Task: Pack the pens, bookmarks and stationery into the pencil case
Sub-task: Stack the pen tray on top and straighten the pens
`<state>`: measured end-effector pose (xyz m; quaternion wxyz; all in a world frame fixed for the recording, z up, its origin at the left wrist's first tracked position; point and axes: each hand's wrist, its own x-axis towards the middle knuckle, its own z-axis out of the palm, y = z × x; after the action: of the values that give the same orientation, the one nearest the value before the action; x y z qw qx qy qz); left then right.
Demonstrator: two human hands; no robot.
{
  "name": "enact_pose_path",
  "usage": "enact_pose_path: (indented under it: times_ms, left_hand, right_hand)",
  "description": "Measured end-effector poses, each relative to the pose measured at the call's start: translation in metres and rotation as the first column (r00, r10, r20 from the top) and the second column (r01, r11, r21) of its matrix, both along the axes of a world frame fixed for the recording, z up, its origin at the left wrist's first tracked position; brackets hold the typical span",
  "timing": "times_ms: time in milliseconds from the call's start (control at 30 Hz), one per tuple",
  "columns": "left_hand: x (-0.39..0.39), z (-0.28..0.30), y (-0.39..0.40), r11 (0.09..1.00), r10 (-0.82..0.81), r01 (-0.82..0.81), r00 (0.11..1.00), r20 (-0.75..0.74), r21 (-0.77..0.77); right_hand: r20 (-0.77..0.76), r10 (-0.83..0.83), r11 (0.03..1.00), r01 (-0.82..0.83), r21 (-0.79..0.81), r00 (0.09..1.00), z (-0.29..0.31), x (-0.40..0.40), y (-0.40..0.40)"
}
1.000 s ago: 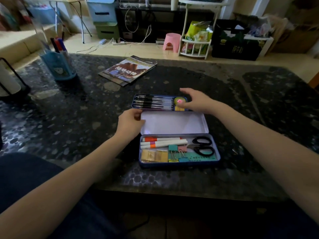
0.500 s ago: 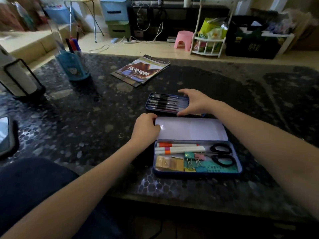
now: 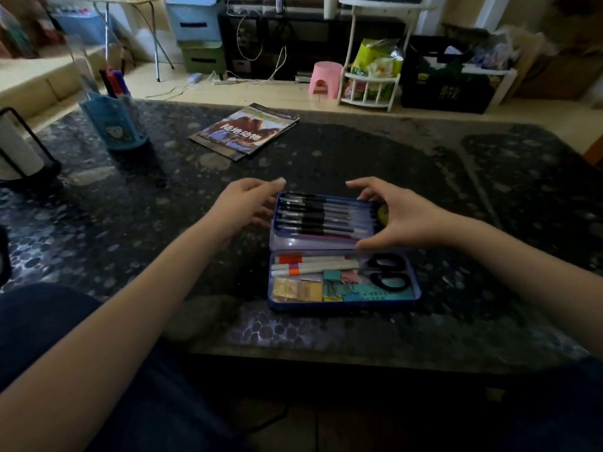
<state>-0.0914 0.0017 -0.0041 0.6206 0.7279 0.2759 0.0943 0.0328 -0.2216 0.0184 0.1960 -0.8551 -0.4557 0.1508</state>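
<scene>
Dark speckled stone counter (image 3: 375, 151), filling the middle band of the frame, bears all the task items. At centre right lies the open blue metal pencil case (image 3: 342, 303), its pale lid panel (image 3: 310, 243) folded back toward the top of the frame. Over that panel sits the blue inner tray of black-and-clear pens (image 3: 321, 216), held between both hands; whether it rests on the panel or is just above it cannot be told.

Left hand (image 3: 243, 207), centre of frame: fingers loosely curled and part open, touching the tray's left end. Right hand (image 3: 396, 220), right of centre: fingers spread wide over the tray's right end, thumb at the near edge. A yellow-green round object (image 3: 382, 213) shows under this palm; its identity is unclear.

Lower compartment, already filled: white markers with orange and purple bands (image 3: 313, 266), black-handled scissors (image 3: 388, 272), golden bookmarks (image 3: 297, 290), teal and pink binder clips (image 3: 339, 278).

Judgement: packing is nearly complete. Remaining steps appear to be seating the pen tray over the lower compartment and shutting the lid. The light-blue pen holder with markers (image 3: 112, 122), upper left, and the booklets with a brown animal cover (image 3: 246, 132), above centre, stand well apart.
</scene>
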Motion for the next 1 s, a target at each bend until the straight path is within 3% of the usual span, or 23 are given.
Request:
enact_pose_path:
  times_ms: [133,300,833,1000]
  left_hand:
    - [-0.01,0.008,-0.004,0.916,-0.396,0.382,0.91,-0.121,-0.126]
    - [-0.012,0.006,-0.002,0.85,-0.528,0.512,0.826,-0.198,-0.126]
    - [-0.014,0.004,0.0,0.804,-0.594,0.553,0.722,-0.354,-0.22]
    - [-0.014,0.005,0.0,0.867,-0.499,0.454,0.78,-0.378,-0.207]
  right_hand:
    - [-0.041,-0.019,0.999,0.021,0.044,0.999,-0.005,-0.019,-0.026]
    - [-0.083,0.015,0.999,-0.011,0.046,0.996,-0.016,-0.031,-0.041]
    - [-0.019,0.064,0.997,-0.064,0.038,0.998,-0.033,-0.037,-0.044]
    - [-0.004,0.087,0.995,-0.087,0.039,0.996,-0.034,-0.044,-0.043]
